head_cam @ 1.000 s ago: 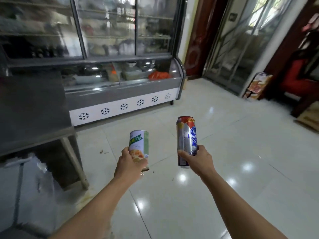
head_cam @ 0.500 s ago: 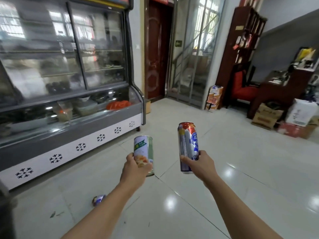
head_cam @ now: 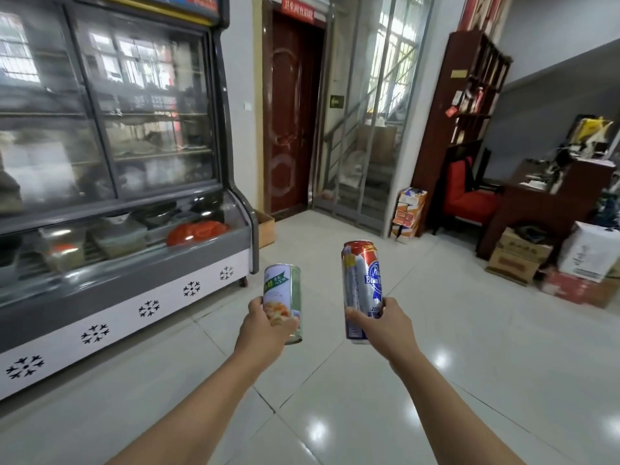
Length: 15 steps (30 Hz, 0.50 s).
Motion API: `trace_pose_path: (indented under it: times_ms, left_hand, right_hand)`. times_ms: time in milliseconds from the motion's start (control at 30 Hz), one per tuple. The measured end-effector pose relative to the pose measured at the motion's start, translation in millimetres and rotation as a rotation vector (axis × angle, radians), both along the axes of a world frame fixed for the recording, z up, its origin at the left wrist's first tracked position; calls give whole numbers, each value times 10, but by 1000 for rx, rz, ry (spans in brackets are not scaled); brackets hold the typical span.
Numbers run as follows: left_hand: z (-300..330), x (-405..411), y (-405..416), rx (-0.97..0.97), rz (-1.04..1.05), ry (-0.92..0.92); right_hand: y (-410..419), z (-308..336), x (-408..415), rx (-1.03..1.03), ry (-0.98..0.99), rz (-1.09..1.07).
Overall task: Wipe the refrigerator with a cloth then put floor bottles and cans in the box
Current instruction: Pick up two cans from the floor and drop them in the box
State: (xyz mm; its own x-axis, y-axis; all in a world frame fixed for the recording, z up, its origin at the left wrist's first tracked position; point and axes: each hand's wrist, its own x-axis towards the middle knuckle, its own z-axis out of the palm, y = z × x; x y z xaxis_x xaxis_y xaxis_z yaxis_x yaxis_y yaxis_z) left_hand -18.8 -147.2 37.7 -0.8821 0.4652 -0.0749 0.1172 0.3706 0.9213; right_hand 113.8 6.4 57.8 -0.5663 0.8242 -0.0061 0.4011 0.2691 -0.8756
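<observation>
A: We stand on a glossy white tiled floor, with the tall glass-fronted refrigerator along our left and a dark red wooden door at the far end.

B: And our hands?

A: Our left hand has its grip wrapped round the lower part of a short white and green tin can with a food picture, held upright. Our right hand has its grip curled round the lower part of a tall silver, red and blue beer can, also upright. The two cans are side by side in the air above the floor, apart from each other.

B: Any boxes?

A: Brown cardboard boxes and a white carton sit on the floor at the far right, beside a dark wooden counter. A small open brown box stands near the refrigerator's far corner.
</observation>
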Motion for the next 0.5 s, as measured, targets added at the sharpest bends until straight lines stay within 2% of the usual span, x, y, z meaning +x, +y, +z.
trace_pose_path:
  times_ms: [233,500]
  left_hand:
    - [-47,-1146,1152,103,-32,-1]
    - [142,-2347,2474,74,-70,32]
  right_hand:
    - [1021,9,-1067,23,-5,-43]
    - [2253,95,-2080,19,-2,-84]
